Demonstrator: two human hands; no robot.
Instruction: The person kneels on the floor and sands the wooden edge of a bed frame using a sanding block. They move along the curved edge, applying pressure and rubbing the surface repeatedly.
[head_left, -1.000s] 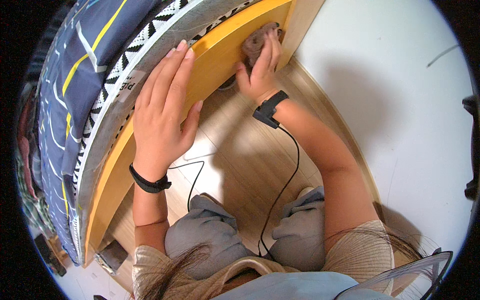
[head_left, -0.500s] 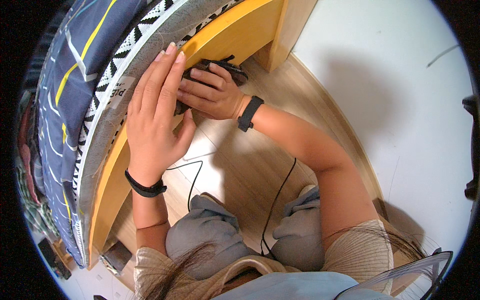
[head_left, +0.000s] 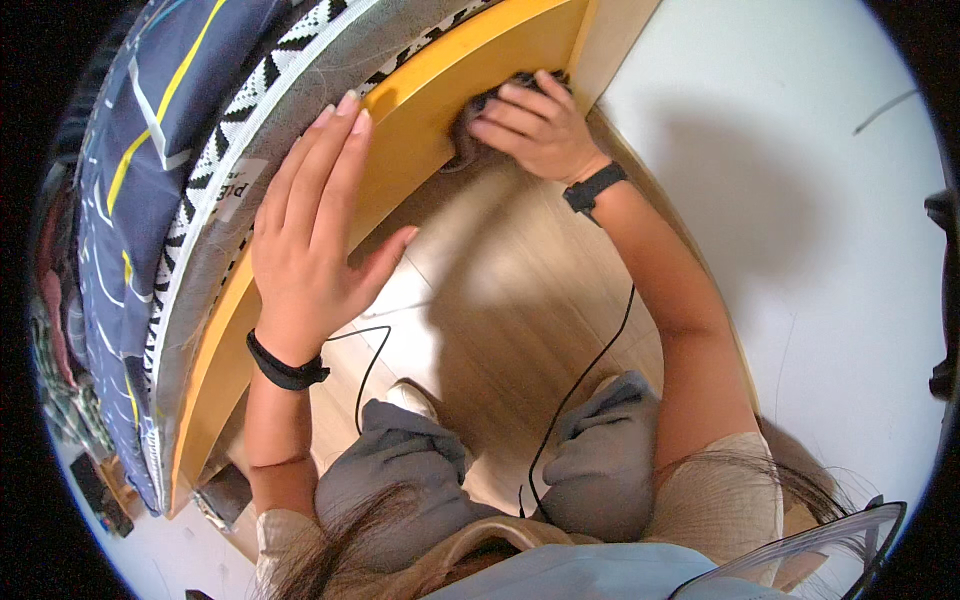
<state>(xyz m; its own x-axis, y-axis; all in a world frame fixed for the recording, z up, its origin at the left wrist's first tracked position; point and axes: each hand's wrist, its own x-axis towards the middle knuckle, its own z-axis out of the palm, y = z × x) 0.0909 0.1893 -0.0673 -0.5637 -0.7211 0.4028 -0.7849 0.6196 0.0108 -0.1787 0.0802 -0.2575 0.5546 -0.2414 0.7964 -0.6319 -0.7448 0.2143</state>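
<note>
My left hand lies flat with fingers stretched out against the side of the mattress, at the top edge of the yellow wooden bed rail. Its thumb stands apart and nothing is in it. Up and to the right, my right hand presses a dark, crumpled cloth against the outer face of the rail, close to the bed's corner post. My fingers cover much of the cloth, and it looks slightly blurred.
A dark blue patterned bedcover lies on the mattress. The white wall closes in on the right. Light wood floor lies between bed and wall, with a black cable hanging near my knees. A dark box sits at lower left.
My right hand has slid the dark cloth along the rail, up and to the right toward the corner post. My left hand stays in place, its thumb spread wider.
</note>
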